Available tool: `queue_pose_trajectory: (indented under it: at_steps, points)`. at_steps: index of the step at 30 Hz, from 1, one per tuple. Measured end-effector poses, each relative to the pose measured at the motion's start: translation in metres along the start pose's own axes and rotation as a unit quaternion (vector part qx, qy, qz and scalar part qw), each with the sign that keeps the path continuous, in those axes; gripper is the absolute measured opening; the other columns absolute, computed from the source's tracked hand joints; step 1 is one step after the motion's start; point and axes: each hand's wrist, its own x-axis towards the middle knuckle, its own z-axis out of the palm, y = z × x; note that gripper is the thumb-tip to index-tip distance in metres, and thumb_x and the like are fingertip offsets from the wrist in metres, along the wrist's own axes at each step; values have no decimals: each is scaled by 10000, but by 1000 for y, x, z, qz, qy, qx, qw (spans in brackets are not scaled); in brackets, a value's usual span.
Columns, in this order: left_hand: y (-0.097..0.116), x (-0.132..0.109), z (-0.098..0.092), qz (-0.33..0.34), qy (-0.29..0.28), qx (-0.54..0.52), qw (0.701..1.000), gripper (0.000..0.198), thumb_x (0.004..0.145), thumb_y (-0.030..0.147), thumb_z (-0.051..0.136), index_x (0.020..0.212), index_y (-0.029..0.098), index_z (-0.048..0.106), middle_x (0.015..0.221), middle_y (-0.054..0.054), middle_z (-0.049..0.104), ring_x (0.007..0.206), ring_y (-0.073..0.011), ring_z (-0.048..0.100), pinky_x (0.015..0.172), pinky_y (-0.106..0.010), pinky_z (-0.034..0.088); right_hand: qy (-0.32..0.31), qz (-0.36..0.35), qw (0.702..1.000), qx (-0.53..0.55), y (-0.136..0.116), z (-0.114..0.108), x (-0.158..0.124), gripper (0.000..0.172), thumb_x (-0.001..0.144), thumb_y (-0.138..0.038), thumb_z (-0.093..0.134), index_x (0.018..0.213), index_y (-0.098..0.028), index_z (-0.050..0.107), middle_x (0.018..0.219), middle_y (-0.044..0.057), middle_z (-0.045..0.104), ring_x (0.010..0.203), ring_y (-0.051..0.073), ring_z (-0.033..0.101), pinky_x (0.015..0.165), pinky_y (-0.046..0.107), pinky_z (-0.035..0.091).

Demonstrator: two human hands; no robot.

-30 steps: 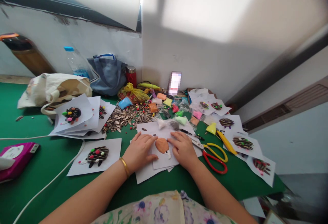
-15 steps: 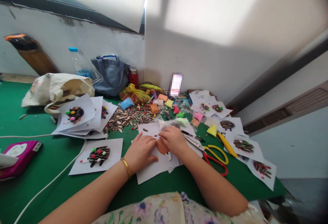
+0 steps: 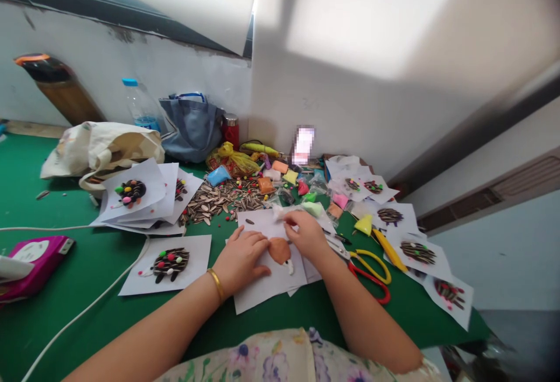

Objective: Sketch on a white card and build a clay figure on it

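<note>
My left hand lies flat on a white sheet of paper, fingers stretched out, steadying nothing else that shows. Beside its fingertips sits a flattened orange-brown clay shape with a small white clay piece at its lower right edge. My right hand hovers just above and right of the clay shape, thumb and fingers drawn together; what is between them, if anything, is too small to make out. A clear bag with whitish contents lies just behind those fingers. One sunflower seed rests near the sheet's top edge.
Scissors with yellow and red handles lie right of my right hand. Sunflower seeds are heaped behind the sheet, near bagged coloured clay. Seed-hedgehog pictures lie on both sides. A white cable crosses the left.
My right hand has lifted off the orange-brown clay shape and moved slightly right and up, uncovering it. My left hand has stayed in place on the paper.
</note>
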Motion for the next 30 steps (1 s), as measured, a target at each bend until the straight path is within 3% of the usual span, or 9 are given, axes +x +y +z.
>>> queue_pose_trajectory:
  at_steps: [2, 5, 11, 16, 23, 30]
  points:
    - [1, 0, -1, -2, -4, -1, 1000, 520, 737, 422, 753, 1198, 258, 577, 1241, -76, 631, 1201, -264, 530, 1153, -540, 166, 9, 8, 999, 48, 9, -6, -14, 265, 865, -148, 505, 1052, -209, 683, 954, 41, 704, 880, 188, 605, 824, 314, 453]
    - [3, 1, -3, -8, -9, -2, 1000, 510, 738, 408, 755, 1192, 251, 583, 1245, -74, 633, 1206, -265, 532, 1156, -546, 159, -10, 36, 996, 83, 16, -11, -37, 195, 864, -188, 530, 940, -216, 708, 922, 40, 714, 887, 197, 624, 823, 325, 467]
    - [4, 1, -4, -10, -11, -2, 1000, 516, 741, 406, 755, 1202, 251, 582, 1264, -83, 628, 1212, -269, 532, 1157, -552, 152, -23, 80, 992, 94, 9, -6, -68, 190, 830, -148, 555, 923, -221, 705, 885, 30, 711, 840, 195, 625, 776, 324, 482]
    - [2, 2, -2, -10, -9, -1, 1000, 523, 732, 415, 762, 1195, 247, 588, 1255, -79, 632, 1204, -270, 537, 1161, -553, 144, -7, 46, 995, 91, 5, -3, -70, 196, 813, -100, 584, 873, -227, 721, 887, 33, 678, 896, 200, 587, 834, 335, 453]
    - [1, 1, -1, -4, -4, -1, 1000, 522, 737, 425, 751, 1204, 259, 588, 1248, -75, 631, 1209, -270, 531, 1173, -538, 119, -12, 74, 994, 75, 3, -3, -70, 182, 815, -103, 631, 872, -237, 741, 863, 35, 637, 880, 200, 556, 812, 334, 432]
    - [2, 1, -1, -7, -8, 1, 1000, 526, 732, 422, 758, 1201, 259, 584, 1257, -68, 628, 1208, -269, 533, 1166, -546, 121, -11, 52, 996, 66, 7, 1, -71, 170, 816, -109, 650, 881, -234, 745, 839, 34, 643, 851, 194, 561, 794, 328, 444]
